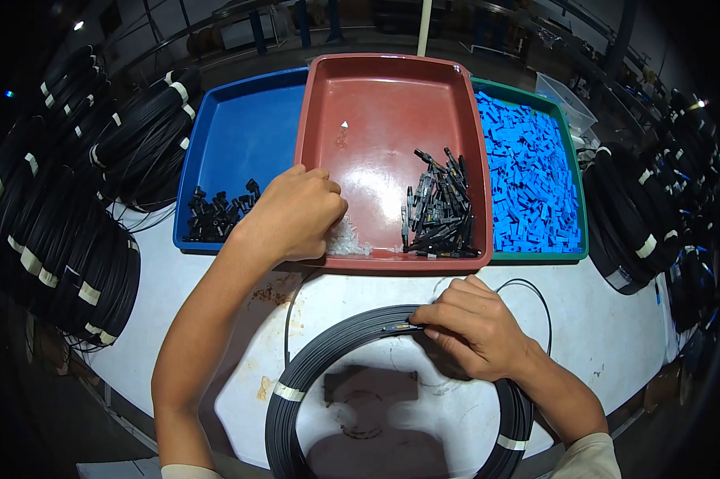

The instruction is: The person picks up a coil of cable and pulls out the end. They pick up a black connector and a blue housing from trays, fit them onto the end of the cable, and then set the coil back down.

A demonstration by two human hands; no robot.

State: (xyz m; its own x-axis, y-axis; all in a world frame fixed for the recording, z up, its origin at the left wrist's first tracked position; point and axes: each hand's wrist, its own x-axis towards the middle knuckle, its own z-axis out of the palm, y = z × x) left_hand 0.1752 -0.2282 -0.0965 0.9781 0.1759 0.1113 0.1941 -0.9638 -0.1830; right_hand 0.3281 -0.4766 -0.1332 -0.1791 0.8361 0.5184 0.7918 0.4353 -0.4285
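My left hand [300,211] is in the front left corner of the red tray [384,100], fingers curled down at a small heap of translucent white plastic pieces [345,239]. Whatever its fingertips may hold is hidden. My right hand [475,327] pinches a slim black cable connector [398,327] between thumb and fingers. This connector lies over the top of a coil of black cable [340,339], bound with white tape bands. A loose loop of the cable [547,307] rises behind my right wrist. Several black connectors [439,207] are piled at the tray's right side.
Left of the red tray, a blue tray [240,120] holds small black parts [216,214]. A green tray [575,160] on the right is filled with blue clips [531,176]. Taped cable coils are stacked at the left [57,247] and right [627,215] of the white table [607,335].
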